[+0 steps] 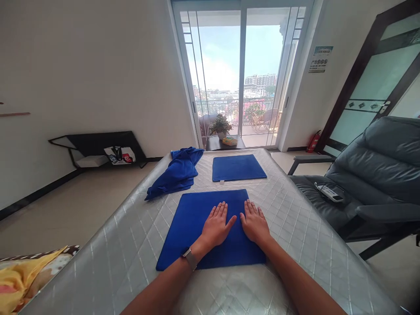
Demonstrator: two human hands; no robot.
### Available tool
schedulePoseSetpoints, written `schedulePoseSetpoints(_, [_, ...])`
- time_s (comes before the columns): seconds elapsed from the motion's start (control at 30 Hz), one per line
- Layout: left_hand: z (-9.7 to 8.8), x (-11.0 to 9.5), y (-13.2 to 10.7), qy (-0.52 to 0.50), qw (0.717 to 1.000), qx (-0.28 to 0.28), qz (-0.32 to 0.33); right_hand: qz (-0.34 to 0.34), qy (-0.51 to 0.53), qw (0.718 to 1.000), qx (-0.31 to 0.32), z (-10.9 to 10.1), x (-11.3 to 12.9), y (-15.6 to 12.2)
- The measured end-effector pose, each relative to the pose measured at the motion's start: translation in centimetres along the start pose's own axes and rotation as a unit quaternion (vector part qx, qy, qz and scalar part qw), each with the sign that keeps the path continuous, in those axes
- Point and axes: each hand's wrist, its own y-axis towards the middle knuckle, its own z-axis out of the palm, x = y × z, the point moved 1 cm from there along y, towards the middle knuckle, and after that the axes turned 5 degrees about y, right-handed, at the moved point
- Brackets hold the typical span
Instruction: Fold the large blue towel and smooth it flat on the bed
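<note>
A blue cloth (193, 223) lies spread flat on the quilted silver-grey mattress (131, 245) in front of me. Pressed flat near its middle is my left hand (216, 225), fingers stretched forward and thumb out. My right hand (255, 223) rests palm down along the cloth's right edge, also with fingers extended. Neither hand grips anything. Beyond them lies a second flat blue cloth (239, 167) with a small white tag on its near edge. To its left is a crumpled pile of blue cloth (180, 170).
On the right stands a dark leather recliner (377, 170) with a white power strip (329, 192) on its seat. A small table with a potted plant (221, 126) is past the mattress, before glass sliding doors. Yellow patterned bedding (29, 280) shows at lower left.
</note>
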Motion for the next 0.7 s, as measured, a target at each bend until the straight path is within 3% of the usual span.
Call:
schedulePoseSetpoints(0.17, [-0.7,5.6,-4.3,0.035,0.997,0.021,-0.066,0.008,0.001,1.000,0.007,-0.2,0.1,0.0])
schedulePoseSetpoints(0.37, [-0.6,12.2,-9.5,0.073,0.988,0.006,-0.134,0.007,-0.002,1.000,0.008,-0.1,-0.1,-0.1])
schedulePoseSetpoints(0.47, [-0.3,13.3,-10.9,0.071,0.987,-0.003,-0.144,0.005,-0.012,1.000,0.000,-0.2,0.1,-0.1])
schedulePoseSetpoints(0.7, [-0.6,12.6,-10.9,0.066,0.986,-0.010,-0.154,-0.041,-0.070,0.996,-0.033,-1.7,1.0,-2.0])
